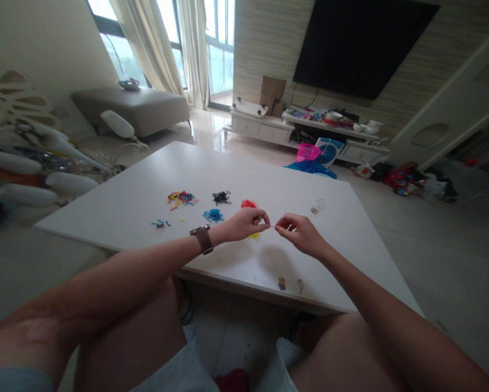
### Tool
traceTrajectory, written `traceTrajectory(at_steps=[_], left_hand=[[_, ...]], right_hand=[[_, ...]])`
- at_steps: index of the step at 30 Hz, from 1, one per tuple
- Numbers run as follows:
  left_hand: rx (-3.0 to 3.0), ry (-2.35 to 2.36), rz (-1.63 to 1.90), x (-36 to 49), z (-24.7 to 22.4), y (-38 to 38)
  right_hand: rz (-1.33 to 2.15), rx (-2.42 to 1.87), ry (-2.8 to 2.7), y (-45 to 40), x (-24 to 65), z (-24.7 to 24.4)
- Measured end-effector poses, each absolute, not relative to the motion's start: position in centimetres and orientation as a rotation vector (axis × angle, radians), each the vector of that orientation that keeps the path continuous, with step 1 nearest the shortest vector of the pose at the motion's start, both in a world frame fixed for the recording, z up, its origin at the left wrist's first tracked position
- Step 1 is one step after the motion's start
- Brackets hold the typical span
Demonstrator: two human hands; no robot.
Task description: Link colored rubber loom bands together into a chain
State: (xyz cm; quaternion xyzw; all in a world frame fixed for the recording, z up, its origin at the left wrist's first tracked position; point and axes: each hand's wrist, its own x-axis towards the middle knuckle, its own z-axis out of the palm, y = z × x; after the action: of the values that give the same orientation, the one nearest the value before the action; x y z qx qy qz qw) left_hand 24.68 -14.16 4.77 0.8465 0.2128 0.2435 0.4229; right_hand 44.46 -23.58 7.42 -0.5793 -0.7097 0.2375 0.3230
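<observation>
My left hand (256, 222), with a brown-strapped watch (202, 238) on its wrist, pinches one end of a thin pinkish-red band (272, 226). The other end is between the thumb and fingers of my right hand (295, 230), so the band spans the small gap above the white table (330, 256). Just behind my left hand lies a pile of red bands (249, 204). Yellow bands (254, 236) show below it, partly covered. To the left are piles of blue bands (214, 215), black bands (221, 197) and mixed-colour bands (181, 198).
A few loose bands (159, 224) lie at the left. A small clear container (318, 206) is right of my hands. Near the front edge are a yellow-and-blue cartoon figure (282, 283) and a small key-shaped piece (300, 285). A white-shaded lamp (71, 182) stands beside the table.
</observation>
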Motion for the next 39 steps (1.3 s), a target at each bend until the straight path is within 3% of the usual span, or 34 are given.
traceTrajectory(at_steps=[39], left_hand=[[2.144, 0.517, 0.6, 24.57, 4.74, -14.37]], right_hand=[[0.629, -1.532, -1.879, -23.49, 44.23, 7.32]])
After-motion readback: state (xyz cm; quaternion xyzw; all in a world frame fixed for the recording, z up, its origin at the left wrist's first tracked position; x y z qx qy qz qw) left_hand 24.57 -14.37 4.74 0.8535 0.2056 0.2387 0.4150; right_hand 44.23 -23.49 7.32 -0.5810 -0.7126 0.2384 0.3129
